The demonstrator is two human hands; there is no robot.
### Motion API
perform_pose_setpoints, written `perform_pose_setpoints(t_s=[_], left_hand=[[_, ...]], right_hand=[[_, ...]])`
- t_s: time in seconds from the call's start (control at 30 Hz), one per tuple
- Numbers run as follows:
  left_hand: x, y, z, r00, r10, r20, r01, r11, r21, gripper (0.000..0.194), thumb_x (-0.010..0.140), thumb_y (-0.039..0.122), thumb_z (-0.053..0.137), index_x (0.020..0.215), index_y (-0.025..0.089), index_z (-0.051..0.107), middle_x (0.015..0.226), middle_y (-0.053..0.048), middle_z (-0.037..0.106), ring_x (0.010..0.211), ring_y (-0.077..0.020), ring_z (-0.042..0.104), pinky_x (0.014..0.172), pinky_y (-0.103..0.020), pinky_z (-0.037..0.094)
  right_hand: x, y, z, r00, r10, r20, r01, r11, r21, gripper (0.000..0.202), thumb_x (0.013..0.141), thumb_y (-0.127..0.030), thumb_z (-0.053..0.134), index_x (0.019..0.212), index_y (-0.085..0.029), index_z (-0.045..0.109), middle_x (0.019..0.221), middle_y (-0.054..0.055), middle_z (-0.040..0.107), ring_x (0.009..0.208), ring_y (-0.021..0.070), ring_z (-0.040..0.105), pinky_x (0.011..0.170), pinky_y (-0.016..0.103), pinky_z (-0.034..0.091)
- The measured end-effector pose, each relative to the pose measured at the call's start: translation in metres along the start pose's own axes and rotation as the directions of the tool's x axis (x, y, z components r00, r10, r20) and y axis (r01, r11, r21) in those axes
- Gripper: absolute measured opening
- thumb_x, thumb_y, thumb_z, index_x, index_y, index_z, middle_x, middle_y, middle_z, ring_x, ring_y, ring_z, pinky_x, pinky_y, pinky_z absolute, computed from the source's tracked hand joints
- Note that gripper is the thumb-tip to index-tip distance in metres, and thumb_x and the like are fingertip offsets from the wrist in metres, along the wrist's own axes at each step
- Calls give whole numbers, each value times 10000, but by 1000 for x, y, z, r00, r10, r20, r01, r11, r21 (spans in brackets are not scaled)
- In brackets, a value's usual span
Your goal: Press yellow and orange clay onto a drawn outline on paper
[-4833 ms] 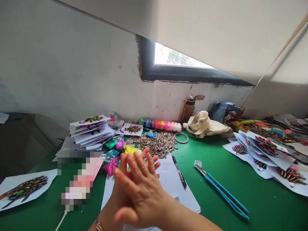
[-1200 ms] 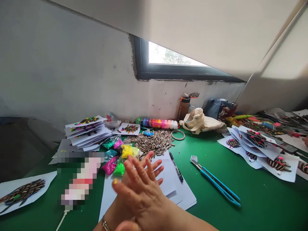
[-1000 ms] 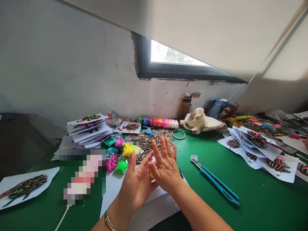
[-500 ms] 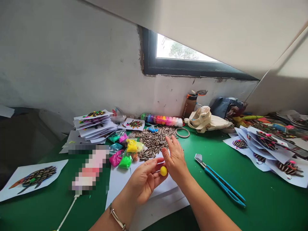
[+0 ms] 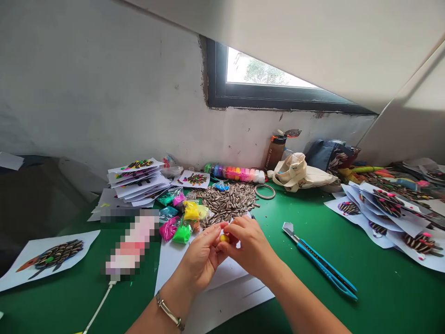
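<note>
A small yellow clay ball (image 5: 224, 238) sits between my two hands, partly covered by fingers. My left hand (image 5: 203, 255) curls around it from the left, fingertips closed against it. From the right, my right hand (image 5: 248, 243) pinches the same ball with thumb and fingers. Both hands are just above white paper sheets (image 5: 225, 304) on the green table. Beyond the hands lies a heap of striped sunflower seeds (image 5: 231, 202). Small bags of coloured clay, among them a yellow bag (image 5: 191, 210) and a green bag (image 5: 181, 234), lie left of the seeds.
At right lies a blue utility knife (image 5: 323, 266), blade out. A tape ring (image 5: 264, 191), cloth bag (image 5: 295, 174) and brown bottle (image 5: 276, 152) stand near the wall. Seed pictures are stacked left (image 5: 137, 185) and right (image 5: 389, 211); a seed bird picture (image 5: 57, 257) lies far left.
My right hand has come down and left from a flat, raised pose and now closes on the yellow ball. My left fingers have curled in around it.
</note>
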State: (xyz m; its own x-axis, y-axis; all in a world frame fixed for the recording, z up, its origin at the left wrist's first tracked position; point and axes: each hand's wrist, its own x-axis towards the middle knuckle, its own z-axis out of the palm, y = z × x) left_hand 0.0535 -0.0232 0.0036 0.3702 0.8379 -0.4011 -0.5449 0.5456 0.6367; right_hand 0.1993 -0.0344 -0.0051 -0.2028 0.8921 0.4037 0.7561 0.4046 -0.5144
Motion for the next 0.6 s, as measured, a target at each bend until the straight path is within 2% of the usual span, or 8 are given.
perform_pose_setpoints(t_s=[0.1, 0.2, 0.27, 0.37, 0.47, 0.53, 0.6], left_hand=[[-1, 3, 0, 999, 3, -35, -2, 999, 32, 149, 954, 104, 548, 1067, 110, 645, 840, -87, 735, 731, -135, 720, 722, -234, 595], [-2, 5, 1, 1000, -27, -3, 27, 995, 101, 159, 905, 116, 643, 1062, 108, 666, 903, -105, 748, 813, -165, 733, 820, -291, 596], [-1, 6, 0, 999, -32, 25, 28, 988, 152, 215, 849, 123, 723, 1061, 109, 690, 928, -98, 749, 816, -162, 726, 829, -293, 594], [1, 4, -3, 1000, 29, 3, -28, 979, 203, 305, 762, 131, 813, 1050, 132, 713, 909, -75, 748, 810, -154, 713, 833, -297, 586], [4, 1, -7, 994, 102, -35, -89, 957, 278, 325, 684, 218, 885, 963, 146, 734, 862, -63, 740, 792, -160, 703, 798, -293, 575], [6, -1, -9, 990, 140, -24, -123, 930, 346, 351, 648, 304, 908, 918, 151, 744, 838, -59, 735, 776, -164, 695, 762, -282, 560], [9, -2, -10, 986, 166, 13, -156, 895, 417, 370, 637, 368, 906, 899, 153, 755, 801, -55, 731, 744, -163, 679, 726, -273, 539]], right_hand=[[1, 6, -2, 999, 17, 27, -22, 983, 184, 80, 839, -174, 671, 807, -223, 727, 795, 17, 649, 786, 171, 567, 723, 308, 453], [2, 11, -5, 993, 115, 42, -121, 887, 445, 151, 880, -241, 628, 975, -230, 746, 893, 34, 702, 795, 165, 606, 721, 301, 497], [2, 13, -6, 983, 176, 44, -172, 826, 537, 186, 869, -293, 640, 1004, -229, 751, 956, 48, 726, 841, 181, 632, 768, 326, 522], [1, 13, -5, 981, 191, 29, -176, 822, 542, 214, 854, -310, 634, 1014, -246, 761, 1015, 58, 740, 972, 222, 643, 870, 386, 515], [3, 11, -6, 970, 240, 37, -226, 838, 496, 311, 855, -344, 618, 1132, -244, 717, 1075, 64, 726, 934, 211, 649, 798, 357, 521], [5, 11, -7, 946, 311, 92, -317, 821, 476, 367, 851, -427, 631, 1139, -208, 691, 967, 58, 725, 798, 178, 638, 681, 301, 502], [6, 12, -6, 918, 350, 185, -396, 792, 466, 373, 838, -520, 640, 968, -176, 701, 785, 32, 696, 693, 153, 602, 608, 263, 460]])
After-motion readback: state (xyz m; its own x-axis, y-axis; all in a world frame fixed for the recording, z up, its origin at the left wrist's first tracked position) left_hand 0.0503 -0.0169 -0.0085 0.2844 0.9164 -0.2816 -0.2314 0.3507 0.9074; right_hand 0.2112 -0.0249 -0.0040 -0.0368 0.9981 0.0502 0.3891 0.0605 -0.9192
